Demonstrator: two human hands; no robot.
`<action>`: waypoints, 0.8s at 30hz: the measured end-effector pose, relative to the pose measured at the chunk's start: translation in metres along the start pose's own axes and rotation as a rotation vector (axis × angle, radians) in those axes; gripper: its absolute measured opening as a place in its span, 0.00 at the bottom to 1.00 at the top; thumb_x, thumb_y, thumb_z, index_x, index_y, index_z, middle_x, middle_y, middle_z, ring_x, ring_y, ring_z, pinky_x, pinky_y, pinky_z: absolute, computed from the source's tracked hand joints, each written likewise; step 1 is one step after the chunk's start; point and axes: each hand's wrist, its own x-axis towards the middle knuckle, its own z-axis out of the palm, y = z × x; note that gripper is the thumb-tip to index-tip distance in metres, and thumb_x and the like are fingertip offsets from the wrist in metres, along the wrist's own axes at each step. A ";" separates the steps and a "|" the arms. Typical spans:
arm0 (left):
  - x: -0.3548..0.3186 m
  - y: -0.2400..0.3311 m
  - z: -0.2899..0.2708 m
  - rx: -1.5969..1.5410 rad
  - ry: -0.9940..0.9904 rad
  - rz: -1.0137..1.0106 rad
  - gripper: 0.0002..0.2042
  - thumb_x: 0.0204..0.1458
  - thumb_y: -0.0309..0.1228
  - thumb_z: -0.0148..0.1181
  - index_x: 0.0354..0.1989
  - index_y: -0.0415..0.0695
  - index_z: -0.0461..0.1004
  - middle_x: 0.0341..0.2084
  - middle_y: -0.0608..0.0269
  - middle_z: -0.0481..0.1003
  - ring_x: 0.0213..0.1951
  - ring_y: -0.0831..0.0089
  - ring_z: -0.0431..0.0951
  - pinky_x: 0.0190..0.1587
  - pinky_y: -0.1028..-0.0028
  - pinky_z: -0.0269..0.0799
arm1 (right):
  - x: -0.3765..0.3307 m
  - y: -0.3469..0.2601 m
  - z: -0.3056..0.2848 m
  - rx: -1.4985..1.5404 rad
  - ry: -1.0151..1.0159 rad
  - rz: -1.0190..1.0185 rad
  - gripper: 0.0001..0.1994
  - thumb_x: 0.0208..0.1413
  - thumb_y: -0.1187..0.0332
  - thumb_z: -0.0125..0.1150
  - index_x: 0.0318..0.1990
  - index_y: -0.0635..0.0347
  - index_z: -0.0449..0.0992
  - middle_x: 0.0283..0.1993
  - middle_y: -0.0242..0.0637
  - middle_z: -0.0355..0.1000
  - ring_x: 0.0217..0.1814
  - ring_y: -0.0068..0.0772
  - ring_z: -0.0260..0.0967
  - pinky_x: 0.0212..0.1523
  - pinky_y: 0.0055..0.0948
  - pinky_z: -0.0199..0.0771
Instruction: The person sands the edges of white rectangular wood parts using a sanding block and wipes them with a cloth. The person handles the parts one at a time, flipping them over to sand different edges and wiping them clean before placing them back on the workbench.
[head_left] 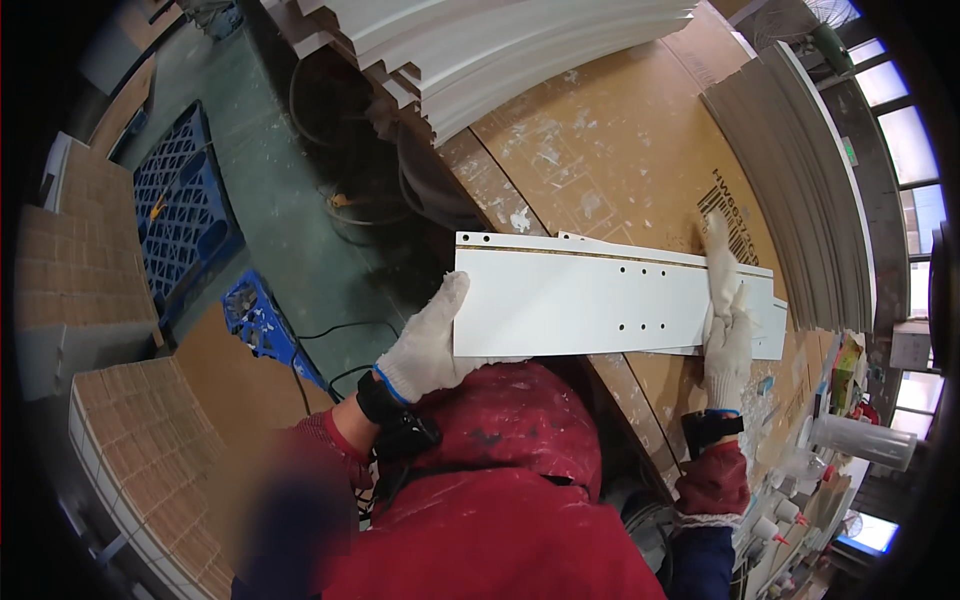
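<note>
A long white panel [545, 300] with several small drilled holes and a brown groove along its far edge lies across in front of me. My left hand [425, 335], in a white glove, grips its left end, thumb up along the end edge and fingers partly hidden under the near edge. Across the right part lies my gloved right hand [728, 325], fingers stretched out flat and reaching past the far edge. Under the right end, a second white panel [770, 325] sticks out a little.
The panels rest partly over a cardboard-covered worktable [600, 140]. Tall stacks of white boards [500, 50] and grey-brown boards [790, 170] stand on it. Bottles and a clear plastic cylinder [865, 440] sit at right. A blue plastic pallet [185, 215] and stacked brown boards [80, 250] are at left.
</note>
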 end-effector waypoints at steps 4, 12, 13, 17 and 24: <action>-0.004 0.004 0.010 0.321 -0.021 0.122 0.31 0.65 0.50 0.36 0.67 0.37 0.51 0.62 0.47 0.61 0.60 0.57 0.67 0.62 0.62 0.63 | -0.022 -0.083 0.010 -0.109 0.021 -0.244 0.24 0.59 0.62 0.55 0.63 0.54 0.64 0.44 0.52 0.70 0.42 0.43 0.72 0.41 0.42 0.73; -0.012 0.000 -0.016 1.894 0.459 0.474 0.23 0.57 0.41 0.52 0.56 0.37 0.67 0.49 0.50 0.72 0.52 0.58 0.70 0.55 0.63 0.67 | -0.109 -0.239 0.032 0.395 -0.598 -1.214 0.20 0.52 0.63 0.59 0.53 0.54 0.71 0.34 0.39 0.69 0.37 0.34 0.72 0.34 0.33 0.71; -0.008 0.006 -0.033 2.053 0.200 0.311 0.23 0.58 0.43 0.49 0.55 0.37 0.66 0.49 0.51 0.72 0.53 0.59 0.69 0.55 0.64 0.65 | -0.105 -0.234 0.034 0.621 -0.648 -1.276 0.18 0.52 0.64 0.59 0.51 0.54 0.72 0.35 0.40 0.70 0.38 0.36 0.72 0.36 0.34 0.72; -0.013 0.006 -0.020 0.703 0.108 -0.043 0.28 0.64 0.48 0.41 0.62 0.37 0.59 0.55 0.56 0.68 0.56 0.63 0.69 0.58 0.65 0.65 | -0.056 -0.165 0.008 0.791 -0.254 -0.862 0.14 0.56 0.73 0.58 0.50 0.62 0.71 0.37 0.38 0.73 0.39 0.36 0.71 0.40 0.30 0.72; -0.010 0.003 -0.016 0.582 0.333 -0.105 0.10 0.54 0.28 0.52 0.38 0.37 0.79 0.36 0.51 0.78 0.37 0.58 0.81 0.40 0.67 0.77 | 0.004 -0.034 -0.013 -0.067 0.083 -0.324 0.30 0.58 0.67 0.54 0.67 0.60 0.54 0.43 0.48 0.71 0.36 0.36 0.73 0.35 0.33 0.75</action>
